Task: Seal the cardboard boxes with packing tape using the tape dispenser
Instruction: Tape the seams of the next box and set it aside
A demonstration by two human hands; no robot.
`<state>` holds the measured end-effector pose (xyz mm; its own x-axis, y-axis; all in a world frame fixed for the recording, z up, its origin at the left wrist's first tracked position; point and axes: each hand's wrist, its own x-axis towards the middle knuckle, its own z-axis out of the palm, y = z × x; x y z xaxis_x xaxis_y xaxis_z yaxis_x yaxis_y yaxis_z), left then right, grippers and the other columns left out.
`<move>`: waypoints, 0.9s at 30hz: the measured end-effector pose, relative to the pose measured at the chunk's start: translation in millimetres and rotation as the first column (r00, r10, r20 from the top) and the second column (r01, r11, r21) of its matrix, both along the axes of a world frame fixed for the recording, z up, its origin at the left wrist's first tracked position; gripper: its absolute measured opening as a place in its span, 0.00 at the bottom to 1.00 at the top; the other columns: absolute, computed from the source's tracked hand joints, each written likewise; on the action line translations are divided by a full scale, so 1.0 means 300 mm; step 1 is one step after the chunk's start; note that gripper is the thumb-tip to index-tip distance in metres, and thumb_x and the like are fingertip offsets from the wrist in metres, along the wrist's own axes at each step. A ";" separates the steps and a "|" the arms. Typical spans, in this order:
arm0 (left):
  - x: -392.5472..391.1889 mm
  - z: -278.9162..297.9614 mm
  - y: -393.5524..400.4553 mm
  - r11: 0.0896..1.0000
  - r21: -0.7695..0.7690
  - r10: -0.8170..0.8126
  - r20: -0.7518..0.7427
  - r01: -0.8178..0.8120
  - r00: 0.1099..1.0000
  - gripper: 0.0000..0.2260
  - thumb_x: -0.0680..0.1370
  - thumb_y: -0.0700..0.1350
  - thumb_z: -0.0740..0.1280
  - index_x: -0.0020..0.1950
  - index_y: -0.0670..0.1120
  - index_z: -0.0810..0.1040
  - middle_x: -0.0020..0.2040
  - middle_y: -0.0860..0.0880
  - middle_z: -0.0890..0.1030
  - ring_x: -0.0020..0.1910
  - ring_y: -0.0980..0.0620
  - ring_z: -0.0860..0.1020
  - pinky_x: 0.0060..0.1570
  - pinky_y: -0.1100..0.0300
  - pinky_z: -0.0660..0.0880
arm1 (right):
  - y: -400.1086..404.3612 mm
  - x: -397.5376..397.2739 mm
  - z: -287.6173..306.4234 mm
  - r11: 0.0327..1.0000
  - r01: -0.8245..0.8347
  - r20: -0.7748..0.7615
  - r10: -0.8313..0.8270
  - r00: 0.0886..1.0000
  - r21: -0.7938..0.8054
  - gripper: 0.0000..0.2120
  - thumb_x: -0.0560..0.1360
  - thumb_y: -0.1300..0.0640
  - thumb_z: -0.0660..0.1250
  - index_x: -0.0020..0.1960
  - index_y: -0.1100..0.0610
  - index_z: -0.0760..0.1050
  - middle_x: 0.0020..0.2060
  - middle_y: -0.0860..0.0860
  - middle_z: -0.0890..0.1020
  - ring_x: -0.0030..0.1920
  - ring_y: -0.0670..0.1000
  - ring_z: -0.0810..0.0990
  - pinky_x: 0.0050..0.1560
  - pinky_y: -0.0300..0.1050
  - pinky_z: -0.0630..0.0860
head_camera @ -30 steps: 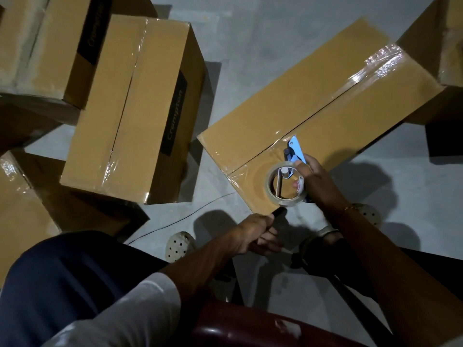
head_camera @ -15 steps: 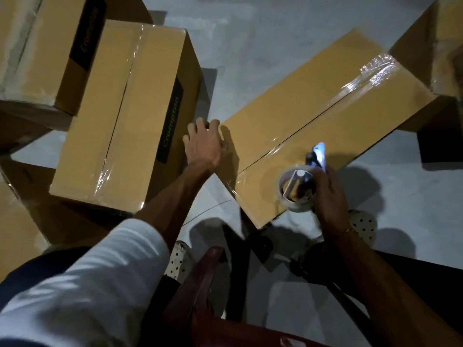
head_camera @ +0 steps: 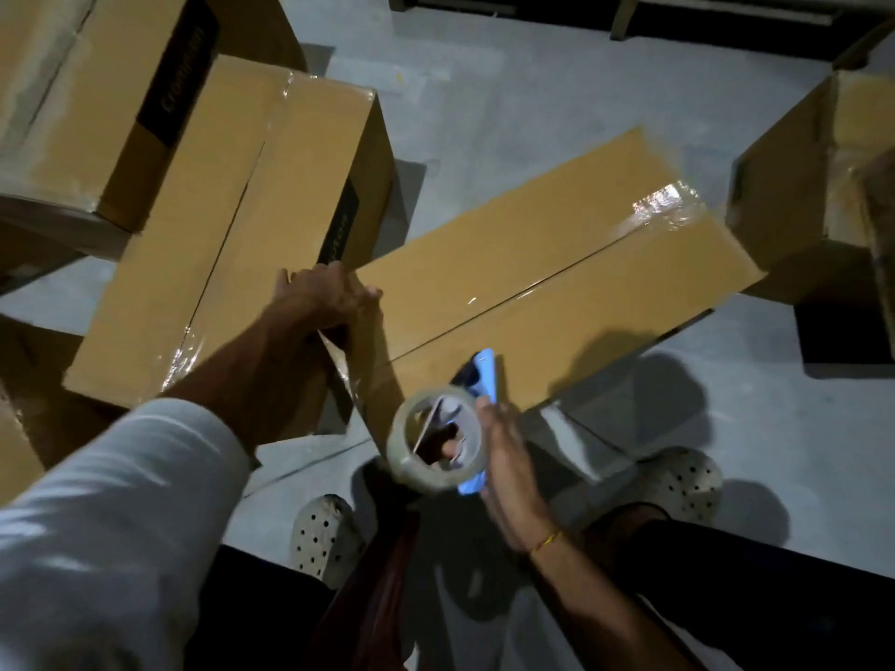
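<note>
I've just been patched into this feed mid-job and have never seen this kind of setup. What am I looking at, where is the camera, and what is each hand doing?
There is no machine here: a person works with bare hands, and the single camera sits on their head, looking down. The left hand grips the near corner of a long cardboard box lying on the grey floor; clear tape already runs along its centre seam. The right hand holds a blue tape dispenser with its tape roll, just off the box's near end. More taped boxes stand around. The feet wear perforated clogs.
</note>
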<state>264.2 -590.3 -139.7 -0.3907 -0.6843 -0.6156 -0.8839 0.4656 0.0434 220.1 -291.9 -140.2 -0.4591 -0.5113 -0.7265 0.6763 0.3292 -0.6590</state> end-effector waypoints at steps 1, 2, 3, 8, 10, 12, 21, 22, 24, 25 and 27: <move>0.005 0.006 -0.018 1.000 0.016 -0.024 0.028 0.024 0.999 0.39 0.78 0.71 0.56 0.75 0.41 0.64 0.73 0.38 0.70 0.71 0.39 0.70 0.74 0.38 0.55 | 0.007 0.028 -0.004 0.997 -0.080 0.001 0.080 0.997 0.018 0.18 0.82 0.48 0.60 0.65 0.58 0.75 0.51 0.55 0.83 0.44 0.50 0.82 0.44 0.45 0.77; -0.004 0.007 -0.019 0.999 0.006 -0.053 0.060 0.052 0.997 0.39 0.78 0.71 0.56 0.76 0.42 0.64 0.74 0.39 0.70 0.72 0.39 0.69 0.74 0.38 0.56 | 0.016 0.042 -0.012 0.991 -0.134 -0.011 0.135 0.991 0.014 0.19 0.82 0.48 0.60 0.66 0.59 0.75 0.54 0.56 0.82 0.47 0.48 0.81 0.46 0.41 0.77; -0.019 0.010 -0.001 0.996 -0.025 -0.082 0.093 0.085 0.992 0.38 0.78 0.71 0.55 0.76 0.42 0.64 0.74 0.39 0.69 0.72 0.38 0.68 0.72 0.39 0.58 | 0.022 0.031 0.001 0.988 -0.153 -0.029 0.154 0.988 0.032 0.18 0.82 0.49 0.60 0.65 0.60 0.75 0.54 0.56 0.82 0.46 0.44 0.81 0.45 0.36 0.77; -0.140 -0.048 0.139 0.970 -0.138 -0.216 -0.102 0.201 0.971 0.35 0.80 0.65 0.59 0.79 0.45 0.56 0.75 0.39 0.64 0.73 0.36 0.64 0.71 0.40 0.62 | 0.090 -0.203 0.004 0.992 0.098 -0.165 -0.084 0.983 0.076 0.15 0.81 0.47 0.63 0.57 0.56 0.80 0.47 0.53 0.84 0.46 0.49 0.82 0.42 0.44 0.79; -0.183 -0.068 0.139 0.985 -0.092 -0.161 -0.184 0.146 0.970 0.39 0.79 0.67 0.58 0.81 0.44 0.52 0.76 0.37 0.64 0.74 0.35 0.64 0.72 0.41 0.62 | 0.121 -0.307 -0.016 0.990 0.126 -0.162 -0.114 0.980 0.063 0.30 0.73 0.32 0.65 0.61 0.56 0.79 0.54 0.58 0.82 0.51 0.56 0.79 0.45 0.52 0.76; -0.206 -0.074 0.123 0.999 -0.034 -0.032 -0.223 0.025 0.974 0.40 0.78 0.69 0.58 0.80 0.43 0.55 0.76 0.36 0.64 0.74 0.35 0.64 0.72 0.40 0.62 | 0.122 -0.378 -0.029 0.987 0.158 -0.078 -0.157 0.984 -0.005 0.30 0.76 0.34 0.62 0.65 0.56 0.77 0.52 0.56 0.81 0.42 0.54 0.76 0.38 0.45 0.72; 0.003 -0.124 0.042 0.992 0.068 0.117 -0.193 -0.106 0.974 0.40 0.74 0.75 0.57 0.65 0.39 0.70 0.64 0.36 0.75 0.62 0.33 0.74 0.62 0.37 0.71 | -0.056 -0.255 -0.019 0.992 0.080 -0.071 -0.087 0.994 -0.099 0.30 0.75 0.40 0.66 0.67 0.62 0.73 0.60 0.61 0.81 0.57 0.59 0.79 0.59 0.60 0.73; 0.040 -0.123 0.042 0.991 0.068 0.125 -0.197 -0.114 0.972 0.36 0.76 0.72 0.59 0.64 0.41 0.70 0.63 0.38 0.75 0.61 0.35 0.74 0.61 0.38 0.72 | -0.053 -0.237 -0.022 0.992 0.065 -0.072 -0.073 0.995 -0.109 0.29 0.76 0.40 0.65 0.67 0.61 0.73 0.61 0.62 0.80 0.61 0.60 0.78 0.63 0.64 0.71; 0.093 -0.129 0.036 0.989 0.069 0.144 -0.203 -0.133 0.969 0.30 0.77 0.68 0.61 0.64 0.43 0.70 0.62 0.40 0.74 0.60 0.37 0.74 0.60 0.38 0.74 | -0.054 -0.209 -0.019 0.994 0.049 -0.068 -0.055 0.996 -0.096 0.28 0.76 0.38 0.65 0.67 0.56 0.74 0.62 0.58 0.80 0.65 0.61 0.77 0.66 0.68 0.70; 0.109 -0.126 0.037 0.987 0.073 0.152 -0.205 -0.140 0.967 0.29 0.78 0.67 0.61 0.64 0.43 0.70 0.62 0.40 0.75 0.60 0.37 0.74 0.59 0.38 0.74 | -0.056 -0.196 -0.011 0.996 0.044 -0.073 -0.050 0.996 -0.081 0.29 0.74 0.37 0.65 0.67 0.54 0.74 0.62 0.56 0.81 0.64 0.60 0.78 0.65 0.68 0.72; 0.135 -0.123 0.028 0.987 0.075 0.156 -0.204 -0.144 0.966 0.31 0.76 0.69 0.60 0.62 0.44 0.70 0.61 0.39 0.76 0.58 0.37 0.75 0.57 0.40 0.76 | -0.065 -0.153 -0.005 0.997 0.045 -0.094 -0.051 0.994 -0.069 0.25 0.75 0.38 0.64 0.66 0.52 0.74 0.58 0.52 0.82 0.56 0.57 0.81 0.57 0.61 0.77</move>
<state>304.8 -581.8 -176.8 -0.4103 -0.7097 -0.5727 -0.9120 0.3192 0.2577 174.2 -311.6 -141.8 -0.5504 -0.5324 -0.6431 0.6228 0.2512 -0.7410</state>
